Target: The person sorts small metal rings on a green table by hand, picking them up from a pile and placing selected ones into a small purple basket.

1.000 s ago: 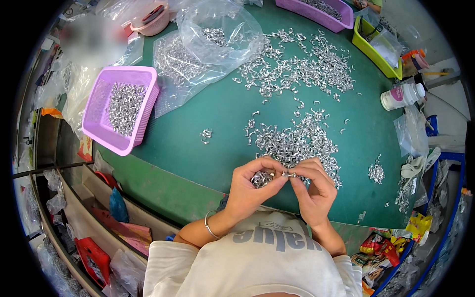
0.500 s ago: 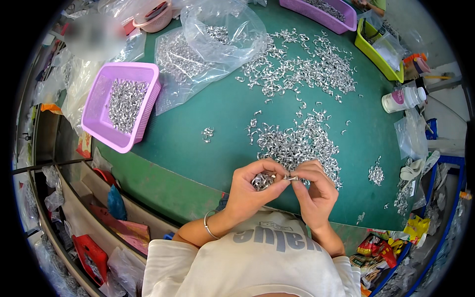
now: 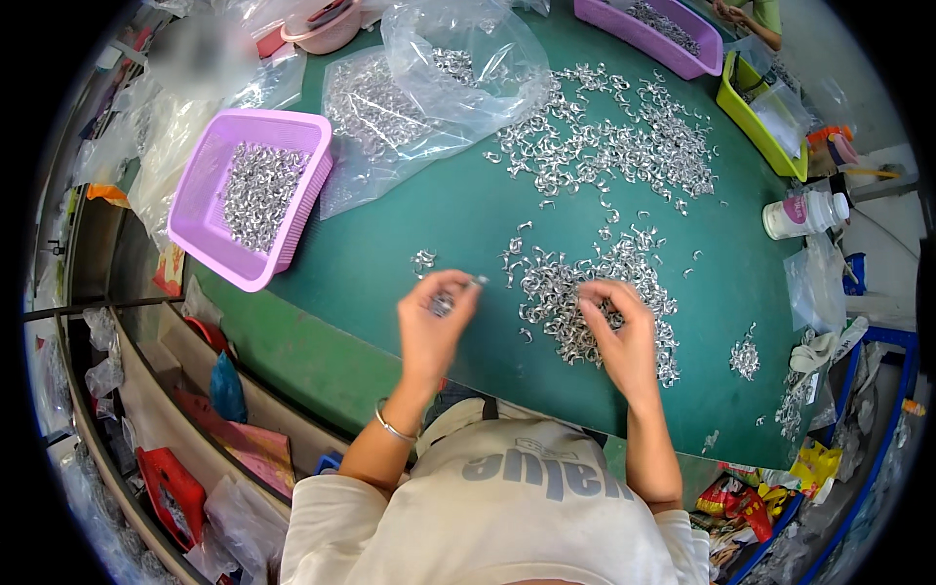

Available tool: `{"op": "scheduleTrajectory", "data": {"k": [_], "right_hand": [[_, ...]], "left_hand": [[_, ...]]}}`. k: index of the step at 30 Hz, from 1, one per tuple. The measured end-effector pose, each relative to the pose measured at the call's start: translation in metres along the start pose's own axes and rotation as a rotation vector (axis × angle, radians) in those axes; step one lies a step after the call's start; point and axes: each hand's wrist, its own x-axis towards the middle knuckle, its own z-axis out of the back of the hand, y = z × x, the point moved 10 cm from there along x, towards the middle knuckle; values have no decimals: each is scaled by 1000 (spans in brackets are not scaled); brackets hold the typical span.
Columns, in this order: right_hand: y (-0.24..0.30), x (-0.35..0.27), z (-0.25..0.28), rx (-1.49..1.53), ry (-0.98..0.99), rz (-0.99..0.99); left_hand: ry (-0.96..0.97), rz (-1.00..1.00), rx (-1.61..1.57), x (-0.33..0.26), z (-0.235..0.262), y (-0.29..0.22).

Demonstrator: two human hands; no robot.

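Observation:
My left hand (image 3: 432, 327) is raised over the near part of the table, its fingers closed around several small curved silver metal pieces (image 3: 442, 304). One more metal piece (image 3: 479, 281) sticks out at its thumb and fingertips. My right hand (image 3: 629, 336) is at the nearer pile of curved metal pieces (image 3: 556, 288), its thumb and forefinger curved and slightly apart at the tips. I see nothing between them. Just beyond my left hand lies a small cluster of the same pieces (image 3: 423, 260).
A purple basket (image 3: 182, 229) of metal pieces stands left, beside a clear plastic bag (image 3: 356, 190). Farther off lie a wide spread of pieces (image 3: 624, 136), another purple basket (image 3: 717, 60) and a green basket (image 3: 795, 164). At right are a white bottle (image 3: 780, 219) and a small heap (image 3: 745, 359).
My hands, which met over a metal piece near the table edge, have parted. The left has moved left and outward with its pieces; the right has reached farther to the pile.

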Motion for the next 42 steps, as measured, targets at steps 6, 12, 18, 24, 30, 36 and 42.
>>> {"op": "scheduleTrajectory", "data": {"k": [6,12,18,24,30,36,42], "right_hand": [[23,58,-35,-308,-28,309],[14,77,-66,-606,-27,438],[-2,38,-48,330,163,-166],[10,-7,-38,655,232,-351],[20,-23,-26,834,210,-338],[23,-36,-27,996,217,-339],[20,-43,-32,1162,248,-393]], "left_hand": [[-215,-120,403,23,40,5],[-211,-126,341,14,37,-5],[65,-56,-86,-7,-10,-24],[350,-206,-77,-22,-55,-61],[368,-182,-120,-32,-57,-68],[380,-196,-180,-41,-60,-73],[399,-220,-190,-46,-62,-80]]}}
